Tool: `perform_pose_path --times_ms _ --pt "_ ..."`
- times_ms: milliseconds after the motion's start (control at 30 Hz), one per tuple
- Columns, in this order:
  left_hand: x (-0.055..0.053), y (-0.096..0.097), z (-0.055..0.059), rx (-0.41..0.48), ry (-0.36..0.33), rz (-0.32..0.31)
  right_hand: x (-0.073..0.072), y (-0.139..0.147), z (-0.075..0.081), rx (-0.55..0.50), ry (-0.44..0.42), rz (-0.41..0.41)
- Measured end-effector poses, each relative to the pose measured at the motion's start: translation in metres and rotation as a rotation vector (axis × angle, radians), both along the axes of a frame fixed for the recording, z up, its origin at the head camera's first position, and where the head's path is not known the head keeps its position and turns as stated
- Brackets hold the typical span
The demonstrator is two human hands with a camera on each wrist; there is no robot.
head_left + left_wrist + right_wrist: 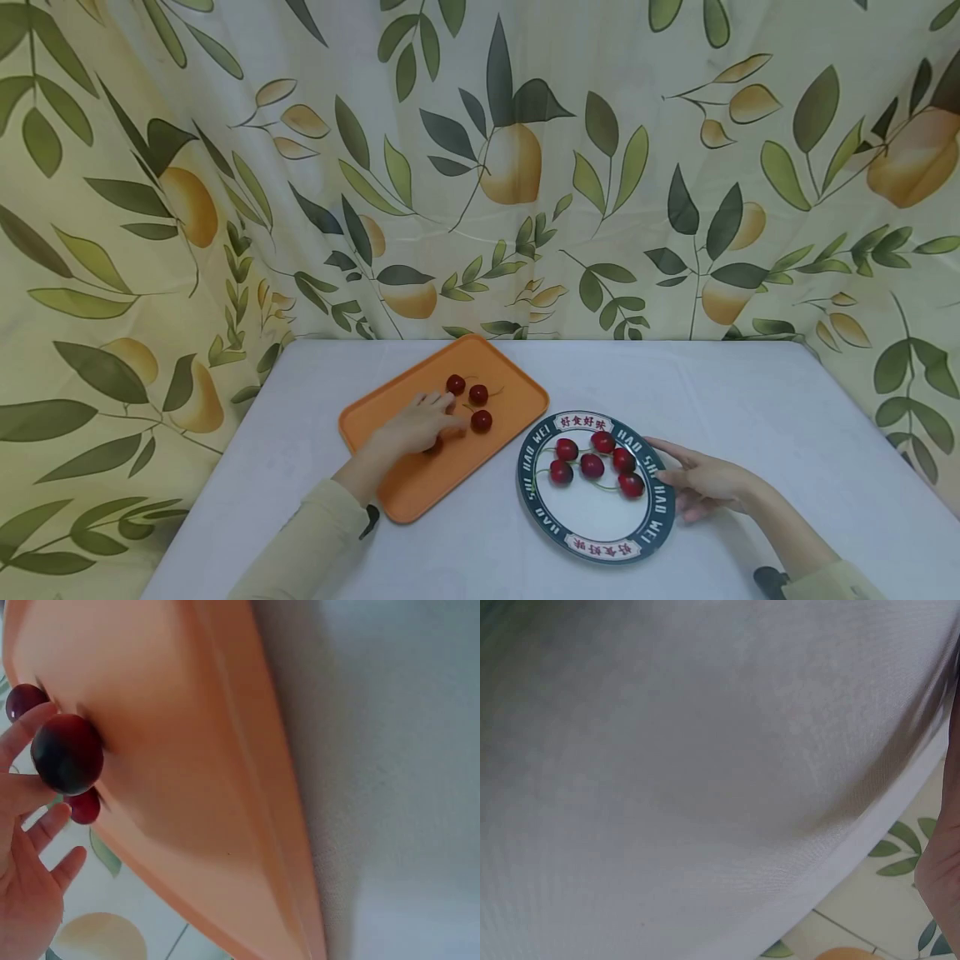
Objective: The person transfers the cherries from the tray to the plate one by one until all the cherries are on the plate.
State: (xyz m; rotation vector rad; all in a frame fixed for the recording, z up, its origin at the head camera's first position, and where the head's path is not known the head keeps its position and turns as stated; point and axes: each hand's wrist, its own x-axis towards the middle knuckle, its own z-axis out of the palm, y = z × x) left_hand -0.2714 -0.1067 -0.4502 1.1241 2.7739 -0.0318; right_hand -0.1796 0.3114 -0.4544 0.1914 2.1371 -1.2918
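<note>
My left hand [422,423] reaches over the orange tray [408,504], fingers spread loosely among several dark red cherries. One cherry [481,421] lies just beyond the fingertips, with a second cherry [456,384] and a third cherry [478,394] farther back. A partly hidden cherry [67,754] is beneath the hand, large in the left wrist view. At the round plate's [558,542] right side, my right hand [708,479] touches the blue lettered rim with extended index finger and thumb. Several stemmed cherries [592,466] sit on that plate.
A white cloth [442,558] covers the table under tray and plate. Behind it hangs a curtain [600,275] printed with fruit and leaves. The plate stands right of the tray, close to its corner.
</note>
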Motion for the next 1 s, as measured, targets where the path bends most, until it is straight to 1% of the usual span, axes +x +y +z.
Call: perform_pose_path --times_ms 33,133,267,400,500,633,767,867,933,1000 --pt "0.000 -0.001 0.000 -0.004 -0.005 0.003 0.000 0.000 0.000 0.002 0.001 0.000" --pt "0.001 -0.005 -0.001 0.001 -0.021 0.041 0.000 0.000 -0.001 -0.001 0.002 0.001" --pt "0.002 -0.012 -0.002 -0.006 -0.020 0.077 0.000 0.001 0.000 -0.008 0.001 0.009" --pt "0.002 -0.017 -0.001 -0.030 0.005 0.082 0.000 0.000 0.002 0.000 -0.002 0.014" --pt "0.002 -0.021 0.000 -0.032 0.011 0.106 0.000 0.000 0.002 -0.005 -0.005 0.011" --pt "0.003 -0.026 -0.001 -0.024 0.001 0.147 0.000 0.000 0.001 -0.021 -0.003 0.014" --pt "0.005 -0.030 0.000 -0.053 -0.005 0.176 0.000 0.001 0.000 -0.033 0.002 0.027" --pt "0.007 -0.033 0.002 -0.069 -0.004 0.187 0.000 0.001 0.000 -0.034 0.004 0.028" --pt "0.009 -0.035 0.002 -0.069 0.007 0.183 0.000 0.001 0.000 -0.030 0.006 0.026" --pt "0.010 -0.036 0.001 -0.060 0.026 0.165 0.000 0.001 0.000 -0.025 0.006 0.019"
